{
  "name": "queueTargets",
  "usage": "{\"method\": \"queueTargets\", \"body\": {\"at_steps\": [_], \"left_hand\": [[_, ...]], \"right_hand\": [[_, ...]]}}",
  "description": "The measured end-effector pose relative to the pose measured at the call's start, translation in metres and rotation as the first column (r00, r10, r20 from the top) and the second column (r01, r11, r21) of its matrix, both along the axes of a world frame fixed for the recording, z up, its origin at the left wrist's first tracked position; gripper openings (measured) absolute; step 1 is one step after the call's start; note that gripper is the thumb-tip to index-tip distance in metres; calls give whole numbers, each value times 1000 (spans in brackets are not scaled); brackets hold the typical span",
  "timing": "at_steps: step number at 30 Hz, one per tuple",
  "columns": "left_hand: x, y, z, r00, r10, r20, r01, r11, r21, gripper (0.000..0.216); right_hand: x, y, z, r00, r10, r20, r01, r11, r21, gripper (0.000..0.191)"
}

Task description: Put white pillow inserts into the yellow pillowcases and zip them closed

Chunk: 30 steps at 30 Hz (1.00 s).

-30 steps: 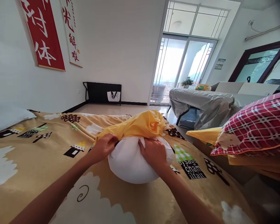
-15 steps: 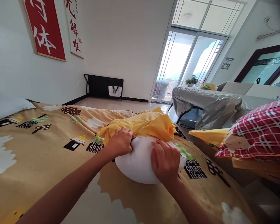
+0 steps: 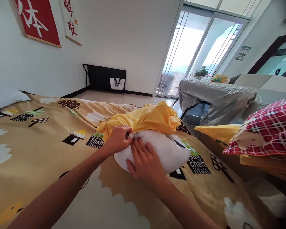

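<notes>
A white pillow [image 3: 169, 149] lies on the patterned bed cover [image 3: 62, 165], its far part inside a yellow pillowcase [image 3: 145, 117]. My left hand [image 3: 119, 138] is closed on the edge of the yellow pillowcase at the left of its opening. Against the near face of the pillow lies my right hand [image 3: 145, 160], fingers stretched out and pointing toward the case edge, fingertips close to my left hand. A dark zipper line shows along the opening at the right. The pillow's far end is hidden under the yellow cloth.
At the right sits a red plaid cushion [image 3: 274, 127] with yellow cloth beside it. Another white pillow [image 3: 7, 95] rests at the bed's far left. Beyond the bed stand a plastic-covered table [image 3: 216, 95] and a folded black panel [image 3: 100, 78] against the wall.
My right hand has slid left across the pillow, toward my left hand, and its fingers have flattened. More of the pillow's right side and the zipper edge shows. The view has tilted down slightly.
</notes>
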<state>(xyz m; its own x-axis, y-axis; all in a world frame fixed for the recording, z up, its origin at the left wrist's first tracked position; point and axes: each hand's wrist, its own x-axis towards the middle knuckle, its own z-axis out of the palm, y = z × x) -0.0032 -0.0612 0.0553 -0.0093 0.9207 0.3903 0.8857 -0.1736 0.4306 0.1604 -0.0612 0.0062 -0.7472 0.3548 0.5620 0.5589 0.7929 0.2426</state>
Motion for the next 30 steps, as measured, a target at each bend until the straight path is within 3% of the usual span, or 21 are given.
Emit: {"method": "queueTargets", "body": {"at_steps": [4,10,15,18,20,24,30], "left_hand": [[0,-11,-5,998,2,-59,0,999,33,9],[5,-25,-29,993,12,-114,7,987,160,9],[3,-32,-37,992,-48,-113,64,987,149,16],[-1,-32,-34,997,-67,-35,70,992,101,16],[-4,-32,-31,999,-44,17,43,995,90,16],[-6,-32,-32,998,-20,58,11,989,149,17],[-7,-37,-41,994,12,109,-40,963,267,13]], "right_hand": [[-13,7,7,998,-13,65,12,1000,20,50],[-23,21,8,991,11,134,-17,999,45,22],[2,14,-14,982,167,-85,-132,938,320,25],[30,0,-36,945,288,-157,-209,897,389,28],[46,-10,-52,944,247,-219,-154,916,370,32],[55,-16,-72,962,32,-270,54,951,305,34],[30,2,-50,996,14,-93,21,929,368,42]]}}
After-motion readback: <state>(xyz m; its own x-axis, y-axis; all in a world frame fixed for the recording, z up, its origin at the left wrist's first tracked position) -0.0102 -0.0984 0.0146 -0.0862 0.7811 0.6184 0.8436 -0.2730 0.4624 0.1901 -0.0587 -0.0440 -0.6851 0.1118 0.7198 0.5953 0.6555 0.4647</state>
